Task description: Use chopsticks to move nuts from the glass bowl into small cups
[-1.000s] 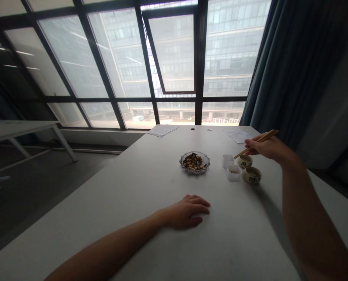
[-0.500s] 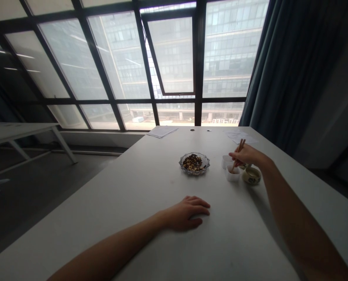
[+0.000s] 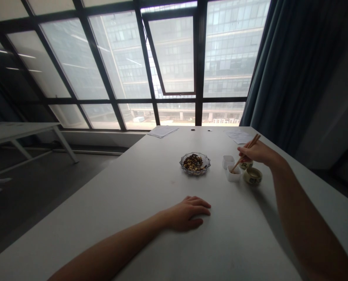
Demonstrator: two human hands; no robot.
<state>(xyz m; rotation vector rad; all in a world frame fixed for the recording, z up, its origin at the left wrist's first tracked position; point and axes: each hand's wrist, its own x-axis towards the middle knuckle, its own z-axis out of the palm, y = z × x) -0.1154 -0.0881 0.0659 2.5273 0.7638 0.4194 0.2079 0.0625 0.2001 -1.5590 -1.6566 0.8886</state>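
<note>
My right hand (image 3: 256,153) is closed on a pair of wooden chopsticks (image 3: 246,152), whose tips point down into the nearer of two small white square cups (image 3: 234,174). The second white cup (image 3: 228,160) sits just behind it. Two round cream cups stand to the right: one (image 3: 252,176) is in plain view, the other (image 3: 245,164) is partly hidden under my hand. A glass dish of mixed nuts and beans (image 3: 195,163) sits left of the cups. My left hand (image 3: 188,212) lies palm down on the white table (image 3: 150,183), fingers flat, holding nothing.
Sheets of paper (image 3: 163,130) lie at the table's far left, and more paper (image 3: 240,136) at the far right. A second white table (image 3: 18,130) stands to the left across the floor. Large windows and a dark curtain (image 3: 291,70) rise behind.
My right hand went down from above the round cups to the near white cup with the chopsticks upright, then drew back right a little, tilting them. The left hand has not moved.
</note>
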